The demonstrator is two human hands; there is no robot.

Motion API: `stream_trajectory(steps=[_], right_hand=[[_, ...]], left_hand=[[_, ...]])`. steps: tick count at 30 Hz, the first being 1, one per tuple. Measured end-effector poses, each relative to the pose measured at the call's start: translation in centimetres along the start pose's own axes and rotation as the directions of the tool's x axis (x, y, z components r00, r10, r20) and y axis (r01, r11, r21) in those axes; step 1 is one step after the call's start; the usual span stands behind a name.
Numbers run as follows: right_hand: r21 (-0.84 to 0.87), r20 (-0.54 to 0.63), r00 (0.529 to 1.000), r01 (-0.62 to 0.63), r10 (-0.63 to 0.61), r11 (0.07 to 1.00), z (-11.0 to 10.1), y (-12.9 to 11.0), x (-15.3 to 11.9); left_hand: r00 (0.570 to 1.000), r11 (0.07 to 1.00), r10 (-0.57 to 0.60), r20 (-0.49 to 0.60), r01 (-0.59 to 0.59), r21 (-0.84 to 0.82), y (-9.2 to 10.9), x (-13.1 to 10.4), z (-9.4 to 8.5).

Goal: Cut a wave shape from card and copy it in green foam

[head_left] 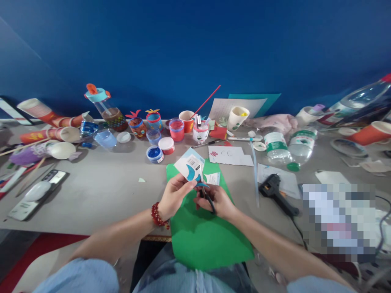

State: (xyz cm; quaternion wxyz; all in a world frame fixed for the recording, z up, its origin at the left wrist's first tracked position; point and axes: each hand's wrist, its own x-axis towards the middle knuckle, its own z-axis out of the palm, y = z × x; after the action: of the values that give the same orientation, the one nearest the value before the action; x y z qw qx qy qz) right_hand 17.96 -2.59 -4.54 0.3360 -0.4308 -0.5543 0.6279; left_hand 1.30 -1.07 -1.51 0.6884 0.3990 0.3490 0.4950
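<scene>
My left hand (174, 196), with a red beaded bracelet on its wrist, pinches a white card (182, 162) that carries a barcode and blue crescent shapes. In my right hand (220, 202) are black-handled scissors (210, 202), their blades up against the card's right side. A small blue curved piece (202, 185) shows between the two hands. Beneath them lies a large green sheet (207, 240) that hangs over the table's front edge. Another white printed piece (213, 178) rests on the green sheet, just behind my right hand.
Paint jars, including an open blue one (154, 154) and a red one (176, 130), stand behind my hands. At right lie a black glue gun (276, 193) and plastic bottles (302, 146). A phone (39, 195) lies at left. A cut white card (230, 155) sits behind the green sheet.
</scene>
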Motion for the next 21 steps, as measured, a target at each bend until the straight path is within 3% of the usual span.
stream_trajectory(steps=[21], right_hand=[[-0.012,-0.027,0.999,-0.038,0.037,0.999,0.06,-0.4,0.03]], left_hand=[[1.0,1.0,0.007,0.003,-0.008,0.016,0.32,0.14,0.11]])
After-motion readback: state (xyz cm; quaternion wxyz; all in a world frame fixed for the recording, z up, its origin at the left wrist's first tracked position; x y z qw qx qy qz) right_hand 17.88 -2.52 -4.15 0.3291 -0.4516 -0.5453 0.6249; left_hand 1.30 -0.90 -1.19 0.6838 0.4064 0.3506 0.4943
